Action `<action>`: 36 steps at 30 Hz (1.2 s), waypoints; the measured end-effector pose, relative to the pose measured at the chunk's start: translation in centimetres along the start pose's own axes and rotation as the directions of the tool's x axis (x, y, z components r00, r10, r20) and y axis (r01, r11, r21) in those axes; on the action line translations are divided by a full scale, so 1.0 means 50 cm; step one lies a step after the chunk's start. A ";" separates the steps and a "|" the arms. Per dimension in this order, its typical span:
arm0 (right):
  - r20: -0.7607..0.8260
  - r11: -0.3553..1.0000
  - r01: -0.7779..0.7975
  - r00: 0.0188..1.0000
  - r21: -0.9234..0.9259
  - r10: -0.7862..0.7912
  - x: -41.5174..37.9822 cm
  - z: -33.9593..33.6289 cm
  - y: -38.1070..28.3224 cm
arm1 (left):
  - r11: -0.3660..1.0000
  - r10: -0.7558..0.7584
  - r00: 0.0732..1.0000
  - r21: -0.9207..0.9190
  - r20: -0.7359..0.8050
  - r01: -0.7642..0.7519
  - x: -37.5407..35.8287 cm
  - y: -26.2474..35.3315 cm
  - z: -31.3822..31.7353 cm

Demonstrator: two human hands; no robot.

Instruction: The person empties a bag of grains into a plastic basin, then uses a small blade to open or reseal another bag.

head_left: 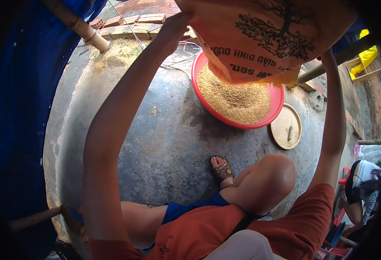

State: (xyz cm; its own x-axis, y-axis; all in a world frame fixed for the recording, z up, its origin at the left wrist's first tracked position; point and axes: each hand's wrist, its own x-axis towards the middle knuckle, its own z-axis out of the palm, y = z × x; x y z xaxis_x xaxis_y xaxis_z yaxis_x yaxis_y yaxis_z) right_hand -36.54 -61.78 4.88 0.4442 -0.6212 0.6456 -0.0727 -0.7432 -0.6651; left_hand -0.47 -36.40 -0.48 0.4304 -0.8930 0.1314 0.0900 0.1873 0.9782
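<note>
An orange sack [259, 39] with a printed tree and upside-down lettering is held up at the top of the view. My left hand [178, 29] is closed on its left edge. At the right edge, my right hand [328, 61] grips the sack, its fingers partly hidden. Beneath the sack's frayed lower edge stands a wide red basin [218, 115] holding a heap of golden grain [238, 102]. The sack covers the basin's far side from sight.
A round woven tray [281, 141] with a small object on it lies beside the basin. Grain is scattered on the concrete floor [155, 143]. A blue tarp [12, 121] and bamboo pole [80, 28] stand left. Another person [361, 186] is at the right edge.
</note>
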 end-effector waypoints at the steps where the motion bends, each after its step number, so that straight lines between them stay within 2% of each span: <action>1: -0.024 1.000 0.014 1.000 -0.005 -0.014 0.001 0.009 -0.011 | 0.997 -0.014 0.994 -0.077 0.105 0.023 -0.016 0.003 -0.001; 2: -0.048 1.000 0.027 0.998 -0.011 -0.028 0.002 0.020 -0.027 | 0.996 -0.023 0.994 -0.087 0.109 0.033 -0.038 0.015 0.010; 4: 0.074 0.961 -0.278 0.958 0.020 0.275 0.006 0.033 -0.080 | 0.999 0.008 1.000 -0.045 -0.002 -0.008 -0.050 0.028 -0.012; 5: 0.060 0.947 -0.295 0.951 -0.124 0.304 0.013 0.064 -0.116 | 0.997 0.071 0.996 -0.004 -0.059 -0.071 -0.041 0.024 -0.042; 6: 0.101 0.956 -0.274 0.953 -0.107 0.284 0.027 0.082 -0.123 | 0.990 0.137 0.983 0.045 -0.123 -0.133 -0.031 0.026 -0.078; 8: 0.211 0.933 -0.330 0.911 -0.141 0.354 0.073 0.139 -0.128 | 0.981 0.186 0.951 0.099 -0.247 -0.166 -0.034 0.018 -0.162; 10: 0.260 0.961 -0.270 0.925 -0.064 0.278 0.089 0.229 -0.179 | 0.949 0.290 0.931 -0.058 -0.220 -0.309 -0.061 -0.006 -0.257; 12: 0.276 0.974 -0.226 0.937 0.018 0.212 0.086 0.332 -0.224 | 0.957 0.249 0.917 -0.063 -0.310 -0.282 -0.128 0.009 -0.314; 14: 0.355 0.992 -0.121 0.926 -0.048 0.130 0.077 0.421 -0.270 | 0.984 0.111 0.817 -0.053 -0.566 -0.170 -0.210 0.030 -0.338; 15: 0.459 0.987 -0.155 0.875 -0.036 0.154 0.077 0.462 -0.281 | 0.992 0.067 0.776 -0.044 -0.627 -0.121 -0.242 0.020 -0.386; 16: 0.513 0.972 -0.171 0.827 -0.164 0.232 0.046 0.503 -0.356 | 0.991 0.062 0.702 -0.041 -0.709 -0.128 -0.276 0.001 -0.423; 17: 0.519 0.984 -0.142 0.837 -0.104 0.175 0.032 0.559 -0.362 | 0.996 -0.024 0.748 -0.082 -0.663 -0.041 -0.322 -0.006 -0.461; 18: 0.593 0.991 -0.111 0.794 -0.076 0.135 0.022 0.603 -0.363 | 0.973 -0.041 0.704 -0.189 -0.709 -0.134 -0.338 -0.058 -0.549; 19: 0.662 0.995 -0.086 0.744 -0.044 0.093 0.011 0.647 -0.363 | 0.922 -0.100 0.659 -0.319 -0.745 -0.220 -0.381 -0.058 -0.566; 20: 0.686 0.999 0.031 0.727 -0.040 0.005 -0.002 0.688 -0.352 | 0.846 -0.163 0.616 -0.430 -0.770 -0.315 -0.425 -0.062 -0.587; 22: 0.723 0.963 0.266 0.659 0.036 -0.209 -0.023 0.771 -0.319 | 0.852 -0.208 0.537 -0.421 -0.818 -0.312 -0.512 -0.082 -0.658; 24: 0.785 0.984 0.162 0.600 0.074 -0.158 -0.085 0.818 -0.343 | 0.854 -0.257 0.446 -0.418 -0.857 -0.310 -0.598 -0.117 -0.723; 25: 0.813 0.992 0.053 0.568 0.119 -0.127 -0.114 0.843 -0.340 | 0.867 -0.320 0.255 -0.391 -0.913 -0.310 -0.640 -0.136 -0.749; 26: 0.837 0.985 0.030 0.523 0.169 -0.159 -0.139 0.873 -0.330 | 0.877 -0.372 0.054 -0.370 -0.927 -0.306 -0.682 -0.152 -0.765; 27: 0.860 0.990 0.062 0.490 0.130 -0.144 -0.164 0.895 -0.319 | 0.850 -0.366 0.063 -0.361 -0.929 -0.383 -0.725 -0.175 -0.773; 28: 0.879 0.991 0.099 0.460 0.089 -0.125 -0.186 0.905 -0.328 | 0.846 -0.371 0.039 -0.355 -0.928 -0.398 -0.766 -0.208 -0.784; 30: 0.934 0.980 0.037 0.311 -0.194 0.173 -0.224 0.906 -0.406 | 0.779 -0.445 0.006 -0.390 -0.896 -0.491 -0.832 -0.276 -0.791; 31: 0.953 0.996 0.059 0.299 -0.064 0.044 -0.245 0.928 -0.395 | 0.792 -0.479 -0.044 -0.411 -0.876 -0.453 -0.850 -0.300 -0.778; 34: 0.977 0.997 0.007 0.198 -0.080 0.077 -0.284 0.972 -0.383 | 0.779 -0.556 -0.123 -0.464 -0.822 -0.421 -0.886 -0.397 -0.765; 35: 0.981 0.998 -0.005 0.183 -0.062 0.062 -0.298 0.986 -0.384 | 0.776 -0.559 -0.128 -0.462 -0.819 -0.428 -0.891 -0.423 -0.762; 36: 0.980 0.997 0.008 0.183 -0.074 0.072 -0.312 1.002 -0.382 | 0.752 -0.575 -0.060 -0.499 -0.816 -0.430 -0.892 -0.442 -0.751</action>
State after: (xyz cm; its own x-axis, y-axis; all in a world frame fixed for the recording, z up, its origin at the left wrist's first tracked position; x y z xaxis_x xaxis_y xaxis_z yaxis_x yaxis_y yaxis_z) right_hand 2.65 -25.43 -11.27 0.9517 0.0764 -0.2973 -0.1355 -0.7645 -0.6303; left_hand 12.04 14.66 -34.02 0.6551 0.2794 -0.7020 0.3306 0.7295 0.5988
